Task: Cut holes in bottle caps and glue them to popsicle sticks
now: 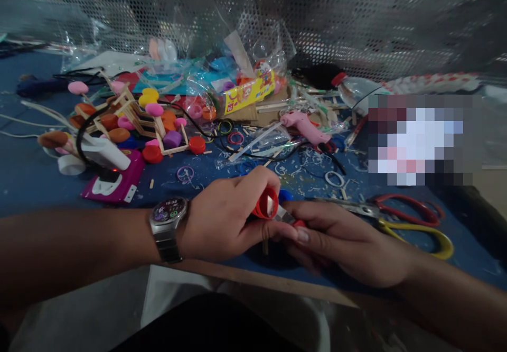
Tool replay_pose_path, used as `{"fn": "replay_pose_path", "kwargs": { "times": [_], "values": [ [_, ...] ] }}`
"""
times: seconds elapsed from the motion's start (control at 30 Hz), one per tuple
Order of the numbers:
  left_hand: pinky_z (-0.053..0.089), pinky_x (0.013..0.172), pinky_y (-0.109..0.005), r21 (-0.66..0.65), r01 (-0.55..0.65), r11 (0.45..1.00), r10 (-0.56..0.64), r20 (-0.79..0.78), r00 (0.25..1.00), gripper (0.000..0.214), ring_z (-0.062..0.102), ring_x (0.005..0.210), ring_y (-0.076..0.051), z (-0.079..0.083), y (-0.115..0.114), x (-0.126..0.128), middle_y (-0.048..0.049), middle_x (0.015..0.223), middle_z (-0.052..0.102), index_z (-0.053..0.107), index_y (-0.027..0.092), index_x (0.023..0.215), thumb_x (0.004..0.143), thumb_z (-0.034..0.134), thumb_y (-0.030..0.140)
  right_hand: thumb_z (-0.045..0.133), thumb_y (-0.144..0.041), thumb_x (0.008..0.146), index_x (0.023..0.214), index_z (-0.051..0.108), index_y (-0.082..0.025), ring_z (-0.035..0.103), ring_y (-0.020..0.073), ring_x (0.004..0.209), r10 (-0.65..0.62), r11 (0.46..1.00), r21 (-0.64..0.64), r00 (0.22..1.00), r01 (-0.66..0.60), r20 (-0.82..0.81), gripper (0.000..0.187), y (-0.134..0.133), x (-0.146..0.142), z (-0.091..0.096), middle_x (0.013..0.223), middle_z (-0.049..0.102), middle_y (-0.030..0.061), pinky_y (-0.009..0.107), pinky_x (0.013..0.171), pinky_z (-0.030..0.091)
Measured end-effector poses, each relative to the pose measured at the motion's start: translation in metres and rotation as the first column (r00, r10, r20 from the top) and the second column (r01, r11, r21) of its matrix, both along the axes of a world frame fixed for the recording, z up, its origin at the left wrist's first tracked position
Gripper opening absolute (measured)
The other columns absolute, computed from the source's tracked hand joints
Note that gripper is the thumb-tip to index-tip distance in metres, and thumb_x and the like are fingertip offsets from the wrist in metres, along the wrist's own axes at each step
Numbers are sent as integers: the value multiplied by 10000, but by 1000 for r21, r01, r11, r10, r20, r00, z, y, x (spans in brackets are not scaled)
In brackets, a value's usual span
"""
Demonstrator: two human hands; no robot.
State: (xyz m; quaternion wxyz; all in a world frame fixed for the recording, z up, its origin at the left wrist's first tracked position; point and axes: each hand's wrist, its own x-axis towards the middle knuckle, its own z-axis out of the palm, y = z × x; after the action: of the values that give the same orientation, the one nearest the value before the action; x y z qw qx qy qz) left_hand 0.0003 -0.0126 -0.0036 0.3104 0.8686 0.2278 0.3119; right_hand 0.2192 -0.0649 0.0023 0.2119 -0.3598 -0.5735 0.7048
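Observation:
My left hand [225,217], with a wristwatch [168,220] on the wrist, is closed round a red bottle cap [266,204] held on its side between thumb and fingers. My right hand [348,241] is closed on a small cutting tool with a metal blade [284,215] and a red handle part; the blade tip touches the cap. A blue cap [285,195] peeks out just behind the red one. Both hands hover over the near edge of the blue table [39,177].
Scissors [412,222] with red and yellow handles lie right of my hands. A pink glue gun [307,127] lies mid-table. A stick frame with coloured caps [138,122] stands at the left, a white device on a magenta base [113,175] near it. Plastic bags, rings and a bottle [352,89] clutter the back.

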Motion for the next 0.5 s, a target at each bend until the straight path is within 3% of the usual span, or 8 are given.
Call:
{"fn": "replay_pose_path", "kwargs": {
  "times": [0.3, 0.5],
  "values": [
    [423, 545, -229, -22, -29, 999, 28, -16, 999, 371, 598, 583, -113, 2, 1, 2, 38, 742, 633, 491, 213, 952, 927, 644, 551, 542, -532, 1010, 870, 563, -172, 434, 69, 494, -23, 999, 24, 1000, 24, -7, 387, 0, 0, -1, 639, 518, -33, 188, 429, 309],
    [540, 643, -287, 19, -88, 996, 85, 119, 989, 578, 670, 772, -169, -3, 1, 2, -71, 1059, 648, 395, 202, 1235, 886, 701, 547, 553, -552, 997, 849, 542, -185, 476, 76, 498, -92, 996, 2, 995, 92, -26, 396, 0, -1, -1, 641, 516, -33, 187, 428, 334]
  ]
}}
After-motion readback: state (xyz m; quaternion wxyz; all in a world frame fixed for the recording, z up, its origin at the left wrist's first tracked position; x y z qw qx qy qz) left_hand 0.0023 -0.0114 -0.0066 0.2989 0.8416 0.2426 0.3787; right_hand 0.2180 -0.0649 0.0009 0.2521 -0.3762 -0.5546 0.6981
